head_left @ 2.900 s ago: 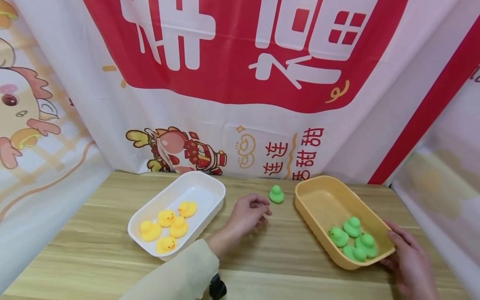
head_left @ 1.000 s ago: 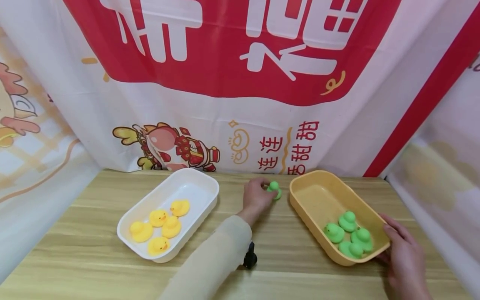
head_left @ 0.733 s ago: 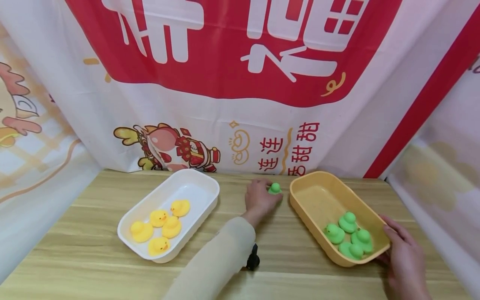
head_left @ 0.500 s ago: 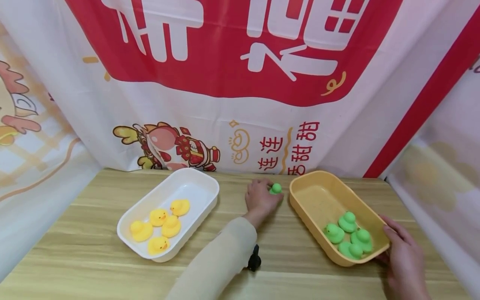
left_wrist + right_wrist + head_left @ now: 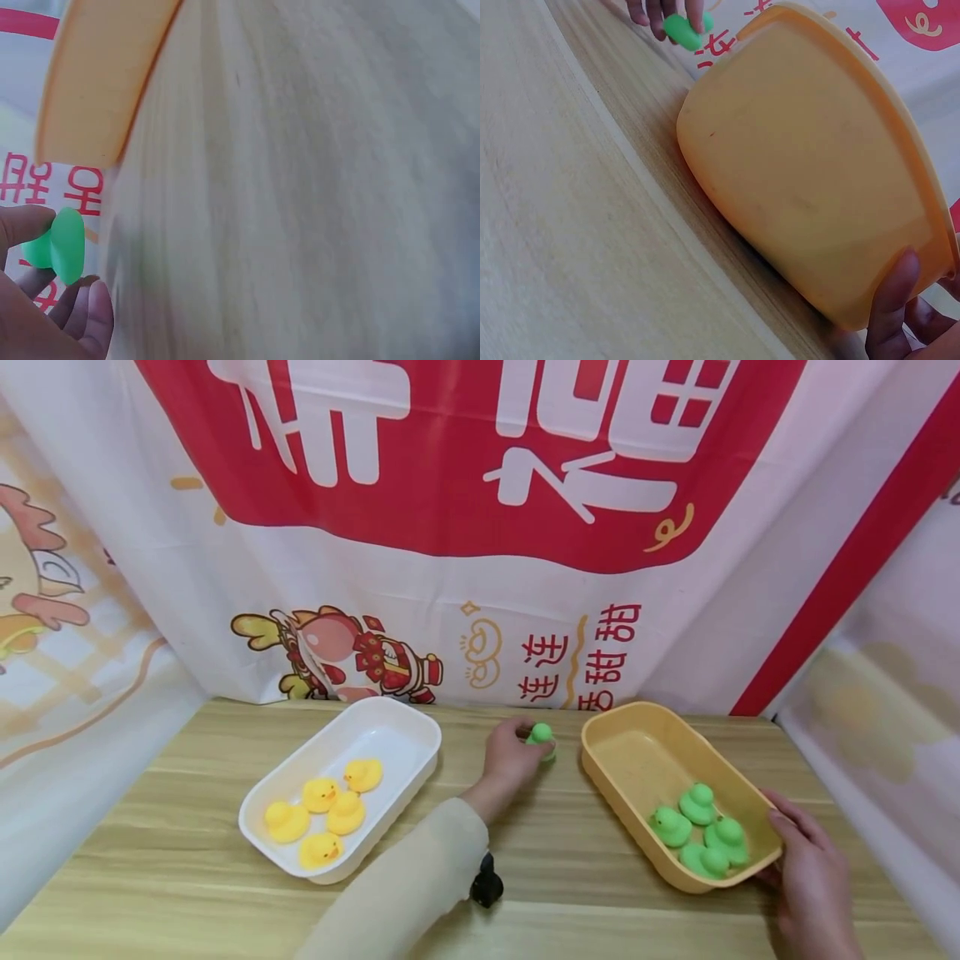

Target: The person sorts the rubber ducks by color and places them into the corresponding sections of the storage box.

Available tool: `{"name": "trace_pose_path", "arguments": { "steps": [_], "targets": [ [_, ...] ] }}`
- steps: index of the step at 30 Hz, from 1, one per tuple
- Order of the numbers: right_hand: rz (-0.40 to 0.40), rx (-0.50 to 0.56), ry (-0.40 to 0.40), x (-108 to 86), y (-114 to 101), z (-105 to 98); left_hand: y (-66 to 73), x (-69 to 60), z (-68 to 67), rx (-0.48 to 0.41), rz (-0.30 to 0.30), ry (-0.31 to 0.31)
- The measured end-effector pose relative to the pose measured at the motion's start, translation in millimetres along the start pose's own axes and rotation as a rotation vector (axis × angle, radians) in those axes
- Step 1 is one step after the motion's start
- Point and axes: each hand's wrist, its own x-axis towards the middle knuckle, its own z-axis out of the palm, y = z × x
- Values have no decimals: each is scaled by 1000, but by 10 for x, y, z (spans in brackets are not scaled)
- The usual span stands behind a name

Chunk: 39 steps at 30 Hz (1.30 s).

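Observation:
My left hand (image 5: pixel 512 762) pinches a green toy duck (image 5: pixel 541 735) between thumb and fingers, near the back of the table. In the left wrist view the duck (image 5: pixel 69 246) sits between the thumb and a finger, its flat base facing the camera. To its right is an orange-yellow plastic bin (image 5: pixel 624 800), with several green ducks (image 5: pixel 698 805) gathered at its near end. My right hand (image 5: pixel 813 872) grips this bin by its near right corner, and the right wrist view shows the thumb against the bin's side wall (image 5: pixel 802 150).
A white bin (image 5: pixel 393 735) stands on the left with several yellow ducks (image 5: pixel 346 814) inside. The wooden table (image 5: pixel 585 910) ends at a printed cloth (image 5: pixel 450 585) hanging behind. A small black object (image 5: pixel 487 883) is at the left sleeve's cuff.
My left hand has reached back to the lone green duck and taken hold of it, then shifted slightly left with it. The right hand stays on the orange-yellow bin.

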Motion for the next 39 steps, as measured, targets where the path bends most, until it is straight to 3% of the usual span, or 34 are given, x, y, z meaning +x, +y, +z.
{"name": "trace_pose_path", "arguments": {
  "steps": [6, 14, 22, 28, 39],
  "targets": [
    [-22, 10, -22, 1, 10, -2, -16, -59, -126, -20, -17, -10],
    [-12, 1, -4, -2, 5, 23, -131, -137, -249, -23, 39, -11],
    [-15, -17, 69, 0, 23, 40, -154, -223, -288, -52, 22, -40],
    [-36, -125, 136, -4, 39, 79, -203, -248, -302, -61, 26, -33],
    [-19, -137, 121, -17, 52, 127, -278, -242, -321, -87, -12, -47]
  ]
}}
